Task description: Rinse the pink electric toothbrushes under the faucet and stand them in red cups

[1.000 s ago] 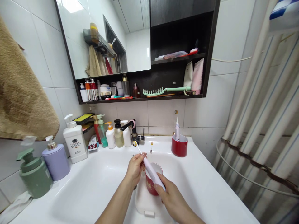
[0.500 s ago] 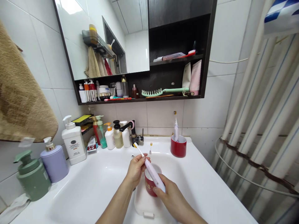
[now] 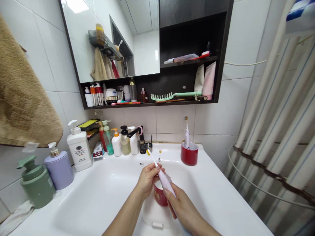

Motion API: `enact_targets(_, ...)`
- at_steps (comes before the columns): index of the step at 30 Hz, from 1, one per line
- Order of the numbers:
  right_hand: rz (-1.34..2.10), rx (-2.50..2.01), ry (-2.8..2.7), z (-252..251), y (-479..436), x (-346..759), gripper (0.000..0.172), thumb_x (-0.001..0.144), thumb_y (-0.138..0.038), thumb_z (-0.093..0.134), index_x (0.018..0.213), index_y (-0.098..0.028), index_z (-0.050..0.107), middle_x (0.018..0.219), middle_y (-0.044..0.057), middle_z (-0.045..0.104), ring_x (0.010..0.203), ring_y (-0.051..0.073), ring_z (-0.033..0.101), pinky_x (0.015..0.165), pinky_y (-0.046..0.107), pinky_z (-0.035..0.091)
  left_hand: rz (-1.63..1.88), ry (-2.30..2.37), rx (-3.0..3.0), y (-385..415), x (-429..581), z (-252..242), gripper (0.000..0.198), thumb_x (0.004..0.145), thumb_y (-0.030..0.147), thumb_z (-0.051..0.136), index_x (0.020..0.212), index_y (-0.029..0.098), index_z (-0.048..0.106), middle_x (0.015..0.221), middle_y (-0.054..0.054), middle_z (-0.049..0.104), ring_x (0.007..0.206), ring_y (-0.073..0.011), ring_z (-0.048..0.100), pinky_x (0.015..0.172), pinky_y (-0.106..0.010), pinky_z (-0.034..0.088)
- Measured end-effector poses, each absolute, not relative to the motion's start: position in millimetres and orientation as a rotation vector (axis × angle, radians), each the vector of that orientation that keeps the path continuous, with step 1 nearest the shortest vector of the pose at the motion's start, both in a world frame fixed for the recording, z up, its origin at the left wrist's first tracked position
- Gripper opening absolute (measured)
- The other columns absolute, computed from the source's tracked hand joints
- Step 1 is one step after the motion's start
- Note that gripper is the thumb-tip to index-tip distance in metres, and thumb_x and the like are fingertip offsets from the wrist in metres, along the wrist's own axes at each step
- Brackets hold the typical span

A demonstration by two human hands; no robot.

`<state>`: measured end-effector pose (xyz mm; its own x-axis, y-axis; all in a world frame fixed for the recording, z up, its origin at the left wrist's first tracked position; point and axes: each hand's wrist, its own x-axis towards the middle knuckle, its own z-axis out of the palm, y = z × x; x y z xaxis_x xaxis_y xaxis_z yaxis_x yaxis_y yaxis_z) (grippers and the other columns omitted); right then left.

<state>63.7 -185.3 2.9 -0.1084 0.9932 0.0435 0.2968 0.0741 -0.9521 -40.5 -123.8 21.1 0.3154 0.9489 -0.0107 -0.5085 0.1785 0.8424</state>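
A pale pink electric toothbrush (image 3: 163,179) slants over the sink, its yellow-and-white bristled head (image 3: 148,152) up and to the left. The fingers of my left hand (image 3: 148,179) pinch it near the neck. My right hand (image 3: 180,203) is wrapped round the lower handle. Below and partly behind the toothbrush, a red cup (image 3: 160,196) with a gold print stands on a white tray-like piece (image 3: 154,216) in the sink. Another red cup (image 3: 189,154) stands on the back right rim, with a second toothbrush part (image 3: 187,136) upright in it.
A black faucet (image 3: 142,141) rises behind the sink (image 3: 98,196). Pump bottles (image 3: 80,149) line the left and back rim. A dark cabinet (image 3: 118,106) hangs above; white pipes (image 3: 268,131) run along the right.
My right hand has closed further round the toothbrush handle, covering more of its lower end. The view has shifted slightly, and the brush head now shows a little farther right.
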Motion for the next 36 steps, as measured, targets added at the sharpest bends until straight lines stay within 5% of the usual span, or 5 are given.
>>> enact_targets(14,1.266,-1.242,-1.450,7.5,-188.8,60.4,0.030,0.072,-0.044,0.030,0.064,-0.017,0.038,0.043,-0.008,0.036,0.030,0.003,0.030,0.031,0.016,0.025,1.054,0.580,0.839,-121.3,-44.1,17.9,0.015,0.056,0.020,0.060,0.066,0.011,0.054,0.058,-0.004,0.058,0.056,-0.0093,0.053,0.058,-0.020,0.039)
enact_targets(27,1.174,-1.329,-1.471,6.4,-185.9,64.8,0.017,0.069,-0.025,0.038,0.084,-0.017,0.042,0.056,-0.005,0.043,0.039,0.005,0.040,0.035,0.016,0.032,1.205,0.698,0.884,-117.9,-43.7,16.2,0.016,0.054,0.024,0.061,0.062,0.011,0.054,0.057,-0.002,0.057,0.053,-0.0072,0.049,0.055,-0.019,0.038)
enact_targets(36,1.311,-1.349,-1.430,2.4,-188.0,62.4,0.019,0.071,-0.030,0.032,0.081,-0.017,0.042,0.056,-0.004,0.040,0.038,0.005,0.040,0.030,0.015,0.031,1.208,0.727,0.866,-116.0,-42.7,12.8,0.020,0.054,0.030,0.059,0.055,0.012,0.050,0.051,0.000,0.053,0.050,-0.0065,0.046,0.051,-0.018,0.036)
